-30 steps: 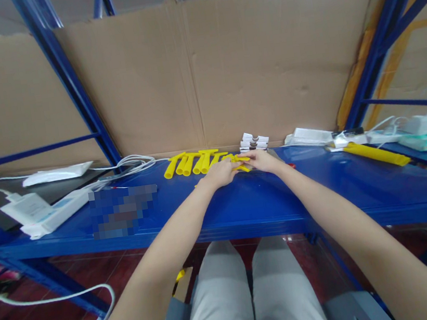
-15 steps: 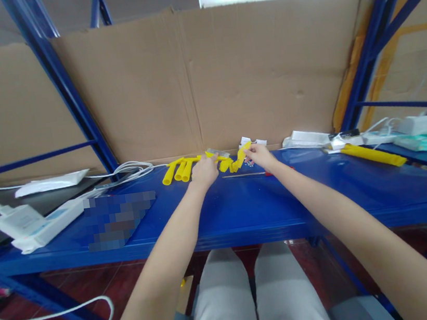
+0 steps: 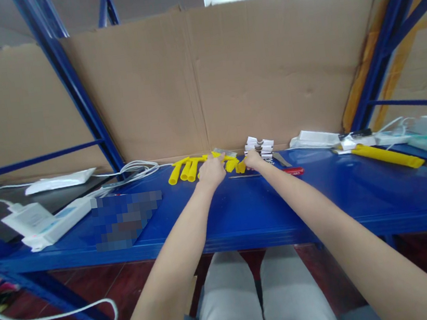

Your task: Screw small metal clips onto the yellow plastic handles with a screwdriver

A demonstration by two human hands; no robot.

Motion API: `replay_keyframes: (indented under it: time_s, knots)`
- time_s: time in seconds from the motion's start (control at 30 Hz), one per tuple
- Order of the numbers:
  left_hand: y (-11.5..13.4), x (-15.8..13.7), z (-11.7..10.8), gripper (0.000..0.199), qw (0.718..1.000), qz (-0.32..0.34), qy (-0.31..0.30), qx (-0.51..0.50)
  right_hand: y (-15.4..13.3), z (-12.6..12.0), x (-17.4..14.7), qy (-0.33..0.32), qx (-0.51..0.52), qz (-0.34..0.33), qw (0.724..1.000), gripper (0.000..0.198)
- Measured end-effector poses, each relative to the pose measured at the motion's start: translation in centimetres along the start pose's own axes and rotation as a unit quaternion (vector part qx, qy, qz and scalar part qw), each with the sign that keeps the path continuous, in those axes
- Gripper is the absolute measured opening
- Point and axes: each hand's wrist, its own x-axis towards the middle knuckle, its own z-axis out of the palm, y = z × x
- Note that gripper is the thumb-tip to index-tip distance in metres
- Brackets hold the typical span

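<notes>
Along the back of the blue shelf lie several yellow T-shaped plastic parts (image 3: 176, 173) with hollow tube ends. My left hand (image 3: 212, 170) is over the right end of that row, fingers curled among the parts; what they grip is hidden. Close by on its right are small yellow plastic pieces (image 3: 232, 165). My right hand (image 3: 253, 160) is closed at a yellow plastic piece (image 3: 241, 167), its fingertips partly hidden. Just behind the right hand stand white clip-like pieces (image 3: 261, 146). A screwdriver (image 3: 294, 171) with a red handle lies beneath the right wrist, its shaft pointing left.
A cardboard sheet (image 3: 264, 69) walls off the back. To the left are a white power strip (image 3: 63, 216) with a plugged-in adapter, coiled white cable (image 3: 139, 167) and a blurred dark flat object (image 3: 129, 221). A yellow tube-like item (image 3: 390, 156) and white packages (image 3: 315, 138) lie right.
My right hand has lowered the yellow piece it held up, bringing the white pieces behind it and the screwdriver handle into view. The left hand stays by the row. The view has shifted slightly.
</notes>
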Motion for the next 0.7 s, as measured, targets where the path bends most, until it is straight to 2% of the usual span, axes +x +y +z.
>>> replay_keyframes:
  time_s: [0.13,0.27,0.7]
  knots:
    - [0.1,-0.1,-0.1,0.046,1.000,0.001,0.000,-0.004,-0.4,0.1,-1.1,0.021,-0.063,-0.032,0.997,0.036]
    - [0.2,-0.1,-0.1,0.047,1.000,0.004,-0.001,-0.002,-1.1,0.1,-2.2,0.014,-0.138,-0.041,0.989,0.038]
    - [0.2,-0.2,-0.2,0.047,1.000,0.001,0.000,0.002,-2.4,0.8,-2.8,-0.021,-0.155,-0.052,0.986,0.063]
